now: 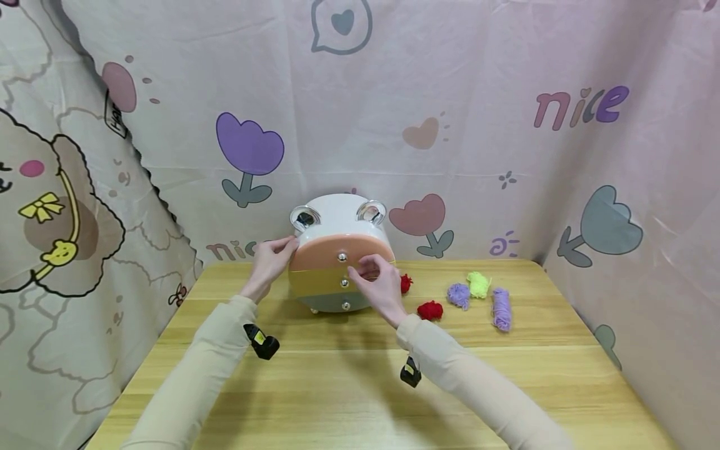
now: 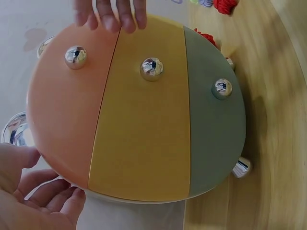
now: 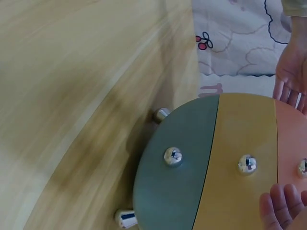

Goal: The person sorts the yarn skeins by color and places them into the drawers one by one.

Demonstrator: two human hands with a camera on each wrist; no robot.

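A rounded drawer box [image 1: 336,212] with a white body and silver ear shapes stands at the back of the table. Its front has an orange drawer [image 1: 317,253], a yellow drawer [image 1: 312,282] and a grey-green drawer [image 1: 326,303], each with a silver knob; all three fronts look flush. At the upper left edge, my left hand [image 1: 272,262] touches the box's side with its fingertips, as the left wrist view also shows. My right hand [image 1: 380,289] hovers before the orange and yellow drawers, right of the knobs, fingers loosely bent and holding nothing.
Right of the box lie red yarn bundles [image 1: 430,310], a purple yarn ball [image 1: 458,295], a yellow-green yarn ball [image 1: 479,285] and a purple yarn skein [image 1: 502,309]. A printed curtain [image 1: 478,206] hangs behind the wooden table [image 1: 315,387]. Short silver feet [image 2: 242,167] support the box.
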